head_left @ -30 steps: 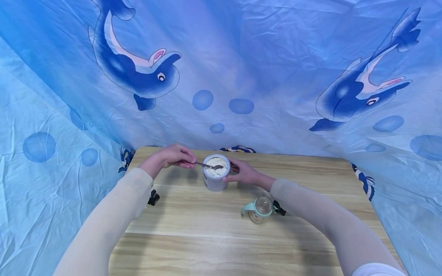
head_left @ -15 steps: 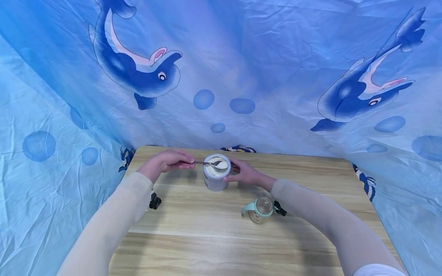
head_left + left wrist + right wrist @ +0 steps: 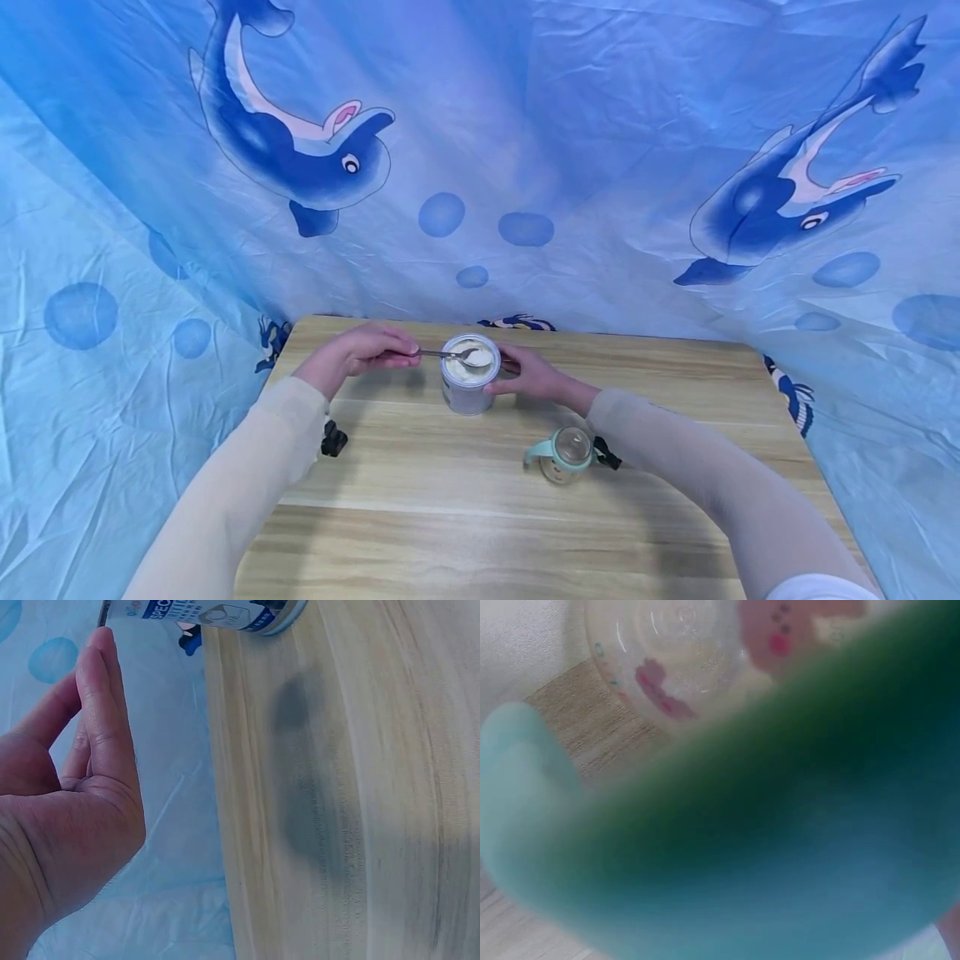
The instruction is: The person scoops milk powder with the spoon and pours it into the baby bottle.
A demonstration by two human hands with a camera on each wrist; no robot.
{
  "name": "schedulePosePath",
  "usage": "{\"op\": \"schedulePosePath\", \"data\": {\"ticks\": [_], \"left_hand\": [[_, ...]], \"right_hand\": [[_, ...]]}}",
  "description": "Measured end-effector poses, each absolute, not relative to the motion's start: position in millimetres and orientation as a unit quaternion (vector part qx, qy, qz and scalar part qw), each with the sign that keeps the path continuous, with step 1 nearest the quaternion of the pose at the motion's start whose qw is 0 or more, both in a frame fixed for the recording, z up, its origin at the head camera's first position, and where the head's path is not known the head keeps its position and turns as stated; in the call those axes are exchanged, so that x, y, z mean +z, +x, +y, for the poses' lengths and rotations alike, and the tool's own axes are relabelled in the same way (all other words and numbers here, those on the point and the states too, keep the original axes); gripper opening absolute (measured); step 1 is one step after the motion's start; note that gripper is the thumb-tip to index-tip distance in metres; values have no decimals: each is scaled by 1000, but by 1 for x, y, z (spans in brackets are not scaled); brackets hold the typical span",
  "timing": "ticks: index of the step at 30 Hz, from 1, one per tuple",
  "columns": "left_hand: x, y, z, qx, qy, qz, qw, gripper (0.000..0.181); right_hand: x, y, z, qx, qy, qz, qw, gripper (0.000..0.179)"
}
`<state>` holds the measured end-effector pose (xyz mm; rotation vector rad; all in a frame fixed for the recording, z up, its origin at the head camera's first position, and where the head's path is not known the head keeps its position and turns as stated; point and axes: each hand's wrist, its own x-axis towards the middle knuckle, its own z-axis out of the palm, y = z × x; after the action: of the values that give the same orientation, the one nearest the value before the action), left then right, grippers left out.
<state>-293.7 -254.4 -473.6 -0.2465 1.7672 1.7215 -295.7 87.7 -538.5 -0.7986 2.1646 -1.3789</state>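
Observation:
My left hand (image 3: pixel 371 350) pinches the thin handle of a spoon (image 3: pixel 437 354) between thumb and fingers. The spoon's bowl, with white powder in it, is over the mouth of a can (image 3: pixel 468 400). That can is round, open at the top and filled with white powder. From the right side, my right hand (image 3: pixel 536 375) grips the can's wall. The left wrist view shows the left hand (image 3: pixel 90 765) with extended fingers meeting at the spoon handle's end, beside the can's printed side (image 3: pixel 217 613). The right hand's fingers are out of the right wrist view.
A clear baby bottle (image 3: pixel 566 467) with mint-green handles stands on the wooden table (image 3: pixel 435 533), near the right forearm. Its handle (image 3: pixel 780 885) blurs across most of the right wrist view. A blue dolphin-print curtain (image 3: pixel 480 150) rises behind the table and along its sides.
The spoon's bowl looked dark a second ago; now it faces up with white powder in it. The left hand has lowered slightly. The right hand and can stay put.

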Motion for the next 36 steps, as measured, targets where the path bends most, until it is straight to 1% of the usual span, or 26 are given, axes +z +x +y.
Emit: {"op": "schedulePosePath", "data": {"ticks": [4,12,15,24,32,36], "left_hand": [[-476,-293,-256,660,-92,671,323,19],[-479,-292,-257,664,-97,665,328,28],[-478,-292,-257,667,-95,663,328,28],[-474,-290,-259,673,-93,658,324,26],[-474,-290,-260,681,-95,655,314,14],[-474,-290,-260,681,-90,655,314,16]], "right_hand": [[-539,-295,87,-497,-287,788,222,88],[-537,-293,86,-500,-288,786,221,87],[-536,-293,86,-498,-288,788,220,87],[-539,-294,87,-490,-289,794,215,87],[-536,-294,88,-488,-299,791,216,88],[-534,-294,87,-486,-296,792,221,89]]}}
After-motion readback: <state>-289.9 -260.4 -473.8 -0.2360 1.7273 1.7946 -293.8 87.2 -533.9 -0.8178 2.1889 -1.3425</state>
